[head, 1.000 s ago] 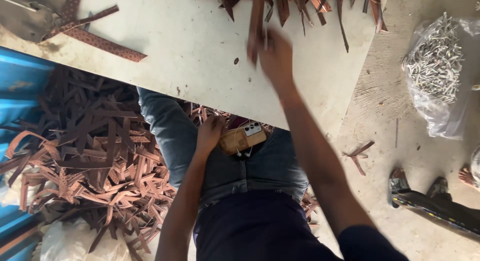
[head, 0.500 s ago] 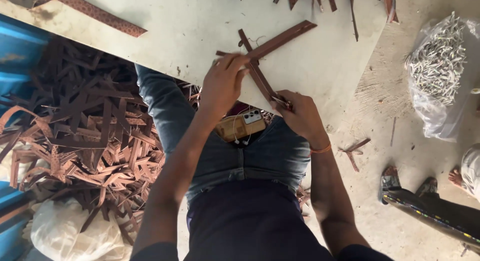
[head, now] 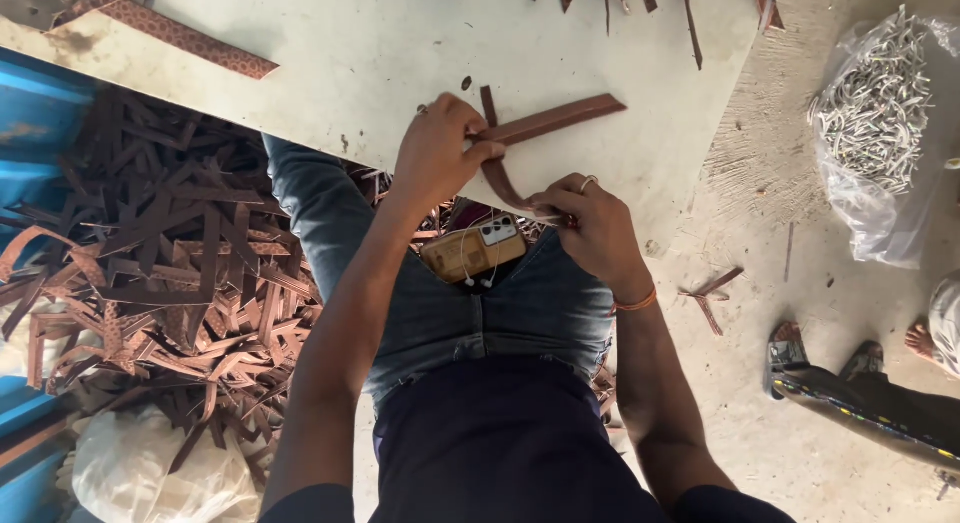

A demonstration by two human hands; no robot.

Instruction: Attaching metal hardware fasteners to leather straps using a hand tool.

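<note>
Left hand (head: 437, 153) clamps down on the crossing of two brown strips (head: 545, 123), fingers curled tight over them at the near edge of the white board (head: 330, 73). Right hand (head: 592, 223) pinches the near end of the curved strip (head: 500, 183), thumb and fingers closed on it just off the board's edge. Straight strip runs right and far across the board; curved one bends down toward the lap. Phone (head: 472, 251) with earphones lies on the jeans just under both hands. Heap of brown strips (head: 170, 273) fills the floor left. Bag of metal parts (head: 880, 113) sits far right, well apart.
</note>
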